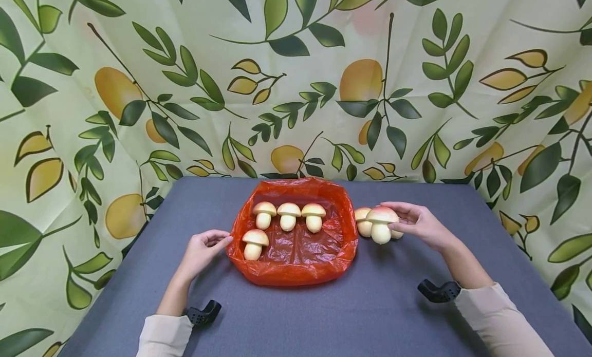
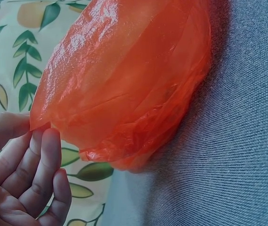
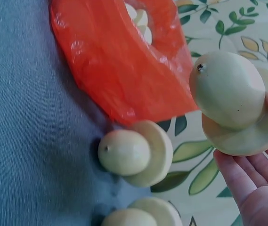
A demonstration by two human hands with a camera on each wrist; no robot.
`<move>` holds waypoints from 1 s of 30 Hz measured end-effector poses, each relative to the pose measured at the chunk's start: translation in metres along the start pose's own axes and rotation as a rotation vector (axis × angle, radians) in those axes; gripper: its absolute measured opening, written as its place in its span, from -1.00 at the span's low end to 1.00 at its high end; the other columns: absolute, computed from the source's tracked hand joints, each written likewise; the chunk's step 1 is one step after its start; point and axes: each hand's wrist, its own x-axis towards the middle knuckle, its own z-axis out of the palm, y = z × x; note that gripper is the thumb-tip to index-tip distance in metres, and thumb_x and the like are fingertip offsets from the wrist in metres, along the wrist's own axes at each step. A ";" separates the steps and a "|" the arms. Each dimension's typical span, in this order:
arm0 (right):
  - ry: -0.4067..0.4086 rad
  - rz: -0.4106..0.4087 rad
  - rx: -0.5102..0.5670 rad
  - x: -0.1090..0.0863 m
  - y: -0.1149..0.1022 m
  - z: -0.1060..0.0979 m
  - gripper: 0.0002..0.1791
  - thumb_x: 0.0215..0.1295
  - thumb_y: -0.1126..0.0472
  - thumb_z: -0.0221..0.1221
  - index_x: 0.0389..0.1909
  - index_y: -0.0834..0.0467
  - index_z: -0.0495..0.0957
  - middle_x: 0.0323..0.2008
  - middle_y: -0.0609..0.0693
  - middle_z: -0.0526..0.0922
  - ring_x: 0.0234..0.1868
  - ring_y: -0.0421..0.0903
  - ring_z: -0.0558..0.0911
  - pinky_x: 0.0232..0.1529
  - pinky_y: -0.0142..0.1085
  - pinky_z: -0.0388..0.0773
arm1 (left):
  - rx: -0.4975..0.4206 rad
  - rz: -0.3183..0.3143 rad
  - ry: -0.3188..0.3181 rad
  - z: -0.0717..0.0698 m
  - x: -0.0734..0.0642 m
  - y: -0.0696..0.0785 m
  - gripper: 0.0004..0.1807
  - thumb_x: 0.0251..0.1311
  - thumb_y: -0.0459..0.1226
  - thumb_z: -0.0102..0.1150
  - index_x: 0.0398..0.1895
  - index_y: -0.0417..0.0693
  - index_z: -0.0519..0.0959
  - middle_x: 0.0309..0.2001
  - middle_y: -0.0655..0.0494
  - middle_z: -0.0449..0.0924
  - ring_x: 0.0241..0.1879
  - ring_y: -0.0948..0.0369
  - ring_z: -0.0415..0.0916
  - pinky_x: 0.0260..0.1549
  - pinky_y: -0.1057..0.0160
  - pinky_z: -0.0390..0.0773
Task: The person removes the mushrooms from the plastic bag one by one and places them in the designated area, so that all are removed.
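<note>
A red plastic bag (image 1: 291, 276) lies spread with its mouth up at the middle of the table. Several toy mushrooms (image 1: 288, 215) with pinkish-yellow caps stand inside it, toward its back and left. My left hand (image 1: 203, 251) pinches the bag's left rim between thumb and fingers; the left wrist view shows the plastic (image 2: 124, 89) drawn to the fingertips. To the right of the bag, my right hand (image 1: 416, 223) holds a toy mushroom (image 1: 381, 226) by its cap, stem downward and raised off the table. Behind it are two more mushrooms (image 3: 124, 153), partly hidden in the head view.
A grey cloth (image 1: 296, 321) covers the table. Leaf-and-fruit patterned fabric (image 1: 287, 90) hangs at the back and both sides. Each wrist wears a black camera mount (image 1: 439, 291).
</note>
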 end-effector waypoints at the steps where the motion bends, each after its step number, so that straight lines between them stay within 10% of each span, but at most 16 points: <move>1: -0.002 -0.006 0.002 -0.001 0.001 -0.002 -0.50 0.29 0.42 0.13 0.27 0.34 0.36 0.03 -0.47 0.61 0.01 -0.52 0.59 -0.04 -0.59 0.51 | 0.000 -0.002 0.000 0.000 0.000 0.000 -0.76 0.18 -0.30 0.27 -0.20 -0.35 0.64 -0.44 0.43 0.66 -0.44 0.55 0.54 -0.38 0.37 0.55; 10: 0.017 -0.007 -0.039 -0.007 0.012 -0.018 -0.49 0.30 0.43 0.12 0.27 0.37 0.33 0.04 -0.49 0.58 0.03 -0.55 0.57 -0.04 -0.63 0.47 | -0.025 0.008 0.004 0.000 -0.001 0.003 -0.75 0.19 -0.32 0.26 -0.19 -0.40 0.63 -0.31 -0.16 0.73 -0.42 0.57 0.55 -0.38 0.45 0.52; 18: 0.030 -0.037 0.037 -0.012 0.021 -0.028 -0.50 0.27 0.50 0.09 0.25 0.22 0.42 0.06 -0.45 0.60 0.03 -0.53 0.58 -0.05 -0.63 0.48 | -0.012 0.004 0.000 0.000 0.000 0.000 -0.74 0.19 -0.31 0.27 -0.19 -0.39 0.63 -0.40 0.27 0.72 -0.41 0.57 0.56 -0.37 0.46 0.52; 30: 0.028 -0.097 0.115 -0.020 0.033 -0.044 -0.47 0.27 0.58 0.01 0.25 0.23 0.41 0.10 -0.37 0.61 0.07 -0.51 0.58 -0.04 -0.63 0.48 | 0.003 0.010 0.005 0.001 0.001 -0.002 -0.77 0.18 -0.31 0.27 -0.20 -0.36 0.64 -0.36 0.07 0.74 -0.41 0.57 0.56 -0.36 0.46 0.53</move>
